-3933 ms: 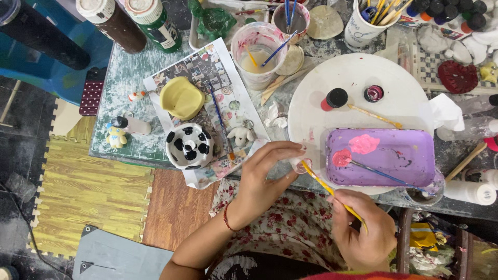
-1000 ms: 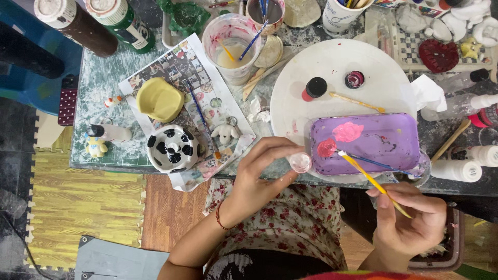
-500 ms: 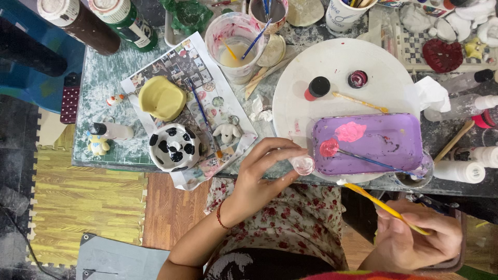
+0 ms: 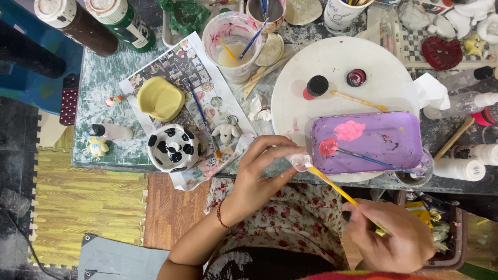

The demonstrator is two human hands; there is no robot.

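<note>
Head view, looking straight down: right hand [image 4: 397,236] nearest the camera, fingers closed around the back end of a yellow-handled brush [image 4: 340,191], held pencil-style so the tip angles up and left. Brush tip meets a small pale piece [image 4: 301,162], pinched between thumb and fingertips of the left hand [image 4: 264,166], the other fingers curled around it; piece is held in the air over the lap, just off the near edge of the surface [image 4: 104,83], likely so it can be turned under the brush. Red thread bracelet [image 4: 220,215] on the left wrist, floral-print clothing [image 4: 290,223] beneath both hands. Just beyond, a purple tray [image 4: 384,145] with pink and red paint blobs sits close, within easy dipping reach, a blue-handled brush [image 4: 373,161] lying across it. Tray overlaps a round white plate [image 4: 337,62] carrying two small paint pots and another brush. Left of that, a printed sheet [image 4: 171,62] protects the surface and holds a black-spotted white cup [image 4: 174,148], a yellow dish [image 4: 161,98] and a small white dog figure [image 4: 225,132]. Farther back, a paint-smeared rinse cup [image 4: 233,44] with brushes in it, and two paint bottles [image 4: 98,21] at the top left.
</note>
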